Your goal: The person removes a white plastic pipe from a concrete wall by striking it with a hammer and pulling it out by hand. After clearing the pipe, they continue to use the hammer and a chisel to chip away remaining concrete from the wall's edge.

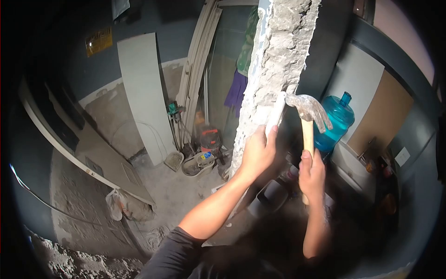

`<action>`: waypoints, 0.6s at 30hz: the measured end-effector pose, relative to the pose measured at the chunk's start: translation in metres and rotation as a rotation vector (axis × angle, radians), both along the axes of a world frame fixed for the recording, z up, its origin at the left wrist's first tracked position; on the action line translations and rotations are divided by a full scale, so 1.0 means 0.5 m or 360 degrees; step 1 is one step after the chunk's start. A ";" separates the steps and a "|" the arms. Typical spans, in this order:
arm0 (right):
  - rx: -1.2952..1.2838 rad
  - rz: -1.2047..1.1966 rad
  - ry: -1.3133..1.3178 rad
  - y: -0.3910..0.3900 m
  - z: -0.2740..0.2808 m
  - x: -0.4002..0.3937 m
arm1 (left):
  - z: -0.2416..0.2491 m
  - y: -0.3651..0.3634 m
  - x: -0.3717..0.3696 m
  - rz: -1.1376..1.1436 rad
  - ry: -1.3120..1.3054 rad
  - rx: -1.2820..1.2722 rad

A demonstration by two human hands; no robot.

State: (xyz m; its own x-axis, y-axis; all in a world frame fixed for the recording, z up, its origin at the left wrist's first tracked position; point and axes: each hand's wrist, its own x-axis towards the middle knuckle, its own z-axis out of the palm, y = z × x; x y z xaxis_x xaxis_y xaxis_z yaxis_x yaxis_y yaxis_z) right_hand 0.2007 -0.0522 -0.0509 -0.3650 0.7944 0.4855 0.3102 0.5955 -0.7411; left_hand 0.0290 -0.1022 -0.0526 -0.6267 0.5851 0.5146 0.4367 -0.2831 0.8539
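Note:
My left hand is closed around a pale, bar-like chisel, held slanting along the rough broken edge of a wall. Its lower end is hidden by my fingers and the wall. My right hand grips the wooden handle of a claw hammer, thumb lying along the wood. The hammer's metal head is up at the chisel's top end, its face at or very near it, with the claw curving to the right.
Right of the wall stands a blue water jug near a white sink. On the left, a tall white board leans on the wall beside a mixing tool, a bucket and a red-black vacuum. A plastic bag lies lower left.

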 end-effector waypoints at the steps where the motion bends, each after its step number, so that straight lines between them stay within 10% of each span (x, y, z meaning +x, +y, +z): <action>1: 0.0166 -0.0052 0.0049 -0.002 0.005 0.010 | -0.006 0.008 -0.005 0.0068 0.0095 0.0050; 3: -0.0202 0.0149 0.0448 -0.025 0.029 0.030 | -0.015 0.011 -0.001 0.0146 0.0172 0.0091; 9: 0.0408 0.0476 0.1480 -0.053 0.124 0.054 | -0.005 0.012 0.001 0.0053 0.0016 0.0036; 11: 0.0557 0.0862 0.1445 -0.038 0.111 0.042 | -0.006 0.013 -0.001 0.0051 0.0016 0.0018; 13: 0.0784 0.0156 0.1116 0.018 0.011 -0.001 | -0.005 0.010 -0.001 0.0053 0.0042 0.0011; 15: -0.0066 0.0140 0.0140 0.025 -0.023 -0.022 | -0.001 0.006 0.000 0.0055 0.0037 0.0023; 18: -0.0216 0.0090 0.0441 -0.004 0.018 0.027 | 0.000 0.018 -0.005 0.0093 0.0098 0.0071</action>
State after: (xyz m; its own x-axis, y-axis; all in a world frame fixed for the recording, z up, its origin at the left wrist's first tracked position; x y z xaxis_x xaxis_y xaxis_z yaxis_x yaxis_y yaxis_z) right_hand 0.2142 -0.0543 -0.0419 -0.2792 0.8409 0.4636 0.0547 0.4960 -0.8666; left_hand 0.0267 -0.0930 -0.0525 -0.6256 0.5240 0.5780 0.5049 -0.2929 0.8120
